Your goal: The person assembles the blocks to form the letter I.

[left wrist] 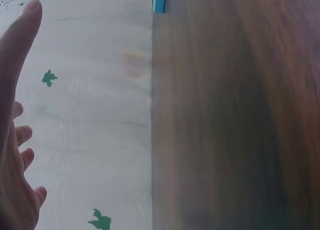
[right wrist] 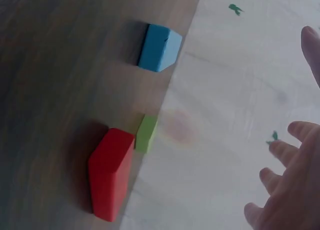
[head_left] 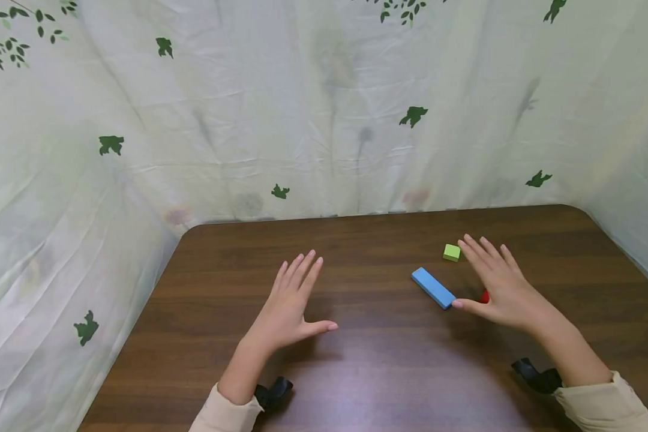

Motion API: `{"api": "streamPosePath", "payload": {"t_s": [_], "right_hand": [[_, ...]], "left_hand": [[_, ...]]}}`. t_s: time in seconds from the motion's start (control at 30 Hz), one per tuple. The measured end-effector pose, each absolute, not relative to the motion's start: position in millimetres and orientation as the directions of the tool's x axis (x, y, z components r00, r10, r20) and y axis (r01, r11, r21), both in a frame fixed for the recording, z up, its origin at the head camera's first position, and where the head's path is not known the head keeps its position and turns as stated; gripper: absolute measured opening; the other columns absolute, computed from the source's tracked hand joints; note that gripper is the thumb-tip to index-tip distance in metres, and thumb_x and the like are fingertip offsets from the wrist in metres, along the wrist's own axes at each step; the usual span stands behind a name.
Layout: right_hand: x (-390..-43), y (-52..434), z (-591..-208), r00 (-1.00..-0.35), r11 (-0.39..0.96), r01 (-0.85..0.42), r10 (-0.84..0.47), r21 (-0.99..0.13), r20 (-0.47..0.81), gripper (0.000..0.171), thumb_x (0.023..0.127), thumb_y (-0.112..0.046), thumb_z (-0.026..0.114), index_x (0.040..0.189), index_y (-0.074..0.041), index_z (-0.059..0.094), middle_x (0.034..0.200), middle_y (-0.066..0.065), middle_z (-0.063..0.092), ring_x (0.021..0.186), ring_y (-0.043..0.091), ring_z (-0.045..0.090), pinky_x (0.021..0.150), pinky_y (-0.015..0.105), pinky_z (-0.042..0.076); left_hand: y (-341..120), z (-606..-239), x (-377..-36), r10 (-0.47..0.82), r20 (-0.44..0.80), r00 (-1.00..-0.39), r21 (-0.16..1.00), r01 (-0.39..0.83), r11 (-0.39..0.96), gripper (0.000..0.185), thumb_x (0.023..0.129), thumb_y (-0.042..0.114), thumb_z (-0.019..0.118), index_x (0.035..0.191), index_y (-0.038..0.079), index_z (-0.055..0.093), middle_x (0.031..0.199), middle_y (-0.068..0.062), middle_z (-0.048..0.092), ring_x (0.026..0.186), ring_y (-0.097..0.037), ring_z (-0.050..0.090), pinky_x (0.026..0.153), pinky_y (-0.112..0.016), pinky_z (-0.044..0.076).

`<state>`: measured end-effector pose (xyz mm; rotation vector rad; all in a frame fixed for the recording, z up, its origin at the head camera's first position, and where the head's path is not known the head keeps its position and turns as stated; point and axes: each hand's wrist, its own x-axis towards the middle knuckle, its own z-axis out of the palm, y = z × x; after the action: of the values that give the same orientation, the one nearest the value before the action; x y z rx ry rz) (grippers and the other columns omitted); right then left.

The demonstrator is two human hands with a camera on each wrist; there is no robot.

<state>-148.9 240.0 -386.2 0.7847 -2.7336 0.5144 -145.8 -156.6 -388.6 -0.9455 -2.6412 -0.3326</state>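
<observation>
Both hands hover flat over the brown surface (head_left: 356,372), fingers straight, gripping nothing: left hand (head_left: 291,306) mid-surface, right hand (head_left: 499,288) toward the right edge. Between them lies a blue block (head_left: 433,287), thumb tip just beside it; a green cube (head_left: 451,252) and red block (right wrist: 111,172) sit close by. Blocks look light, rigid, best pinched across their long sides.

A brown wooden table (head_left: 356,372) backed by a leaf-printed white curtain (head_left: 302,108)
</observation>
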Motion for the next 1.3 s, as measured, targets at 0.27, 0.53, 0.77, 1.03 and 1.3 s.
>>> {"api": "streamPosePath", "payload": {"t_s": [0.27, 0.53, 0.77, 1.03, 1.3], "right_hand": [[-149, 250, -392, -0.82, 0.773, -0.553, -0.44, -0.31, 0.365, 0.1, 0.071, -0.04, 0.073, 0.144, -0.007, 0.013, 0.146, 0.014, 0.017, 0.133, 0.032, 0.011, 0.105, 0.047, 0.0], [-150, 259, -398, -0.847, 0.764, -0.518, -0.395, -0.385, 0.357, 0.099, 0.071, -0.033, 0.075, 0.144, -0.008, 0.013, 0.144, 0.018, 0.02, 0.132, 0.034, 0.014, 0.106, 0.042, 0.0], [-149, 263, -401, -0.878, 0.76, -0.471, -0.353, -0.448, 0.324, 0.096, 0.074, -0.031, 0.073, 0.145, -0.009, 0.011, 0.144, 0.019, 0.02, 0.131, 0.035, 0.014, 0.106, 0.038, 0.0], [-148, 271, -406, -0.908, 0.745, -0.415, -0.305, -0.523, 0.285, 0.095, 0.076, -0.03, 0.072, 0.145, -0.009, 0.009, 0.143, 0.021, 0.018, 0.128, 0.041, 0.016, 0.105, 0.045, 0.003], [-145, 276, -406, -0.952, 0.735, -0.307, -0.23, -0.605, 0.203, 0.094, 0.078, -0.033, 0.07, 0.146, -0.017, 0.007, 0.146, 0.018, 0.014, 0.128, 0.044, 0.016, 0.087, 0.068, 0.02]], "left_hand": [[-143, -397, -147, 0.564, 0.438, -0.7, 0.161, 0.678, 0.717, 0.106, 0.07, 0.072, 0.049, 0.145, 0.009, 0.008, 0.148, -0.007, 0.013, 0.134, -0.023, 0.012, 0.104, -0.047, 0.011], [-129, -406, -146, 0.544, 0.48, -0.688, 0.199, 0.69, 0.696, 0.108, 0.07, 0.069, 0.055, 0.143, 0.002, 0.009, 0.147, -0.011, 0.014, 0.133, -0.024, 0.015, 0.105, -0.043, 0.011], [-119, -412, -146, 0.513, 0.478, -0.713, 0.257, 0.673, 0.694, 0.109, 0.071, 0.066, 0.058, 0.143, 0.002, 0.007, 0.147, -0.01, 0.014, 0.132, -0.025, 0.016, 0.105, -0.041, 0.014], [-102, -417, -144, 0.469, 0.434, -0.769, 0.36, 0.626, 0.692, 0.11, 0.071, 0.064, 0.06, 0.144, 0.004, 0.004, 0.147, -0.008, 0.014, 0.133, -0.02, 0.014, 0.105, -0.04, 0.017], [-87, -423, -143, 0.41, 0.426, -0.807, 0.473, 0.584, 0.659, 0.108, 0.07, 0.061, 0.063, 0.145, 0.013, 0.0, 0.146, -0.006, 0.016, 0.132, -0.021, 0.017, 0.102, -0.044, 0.023]]}}
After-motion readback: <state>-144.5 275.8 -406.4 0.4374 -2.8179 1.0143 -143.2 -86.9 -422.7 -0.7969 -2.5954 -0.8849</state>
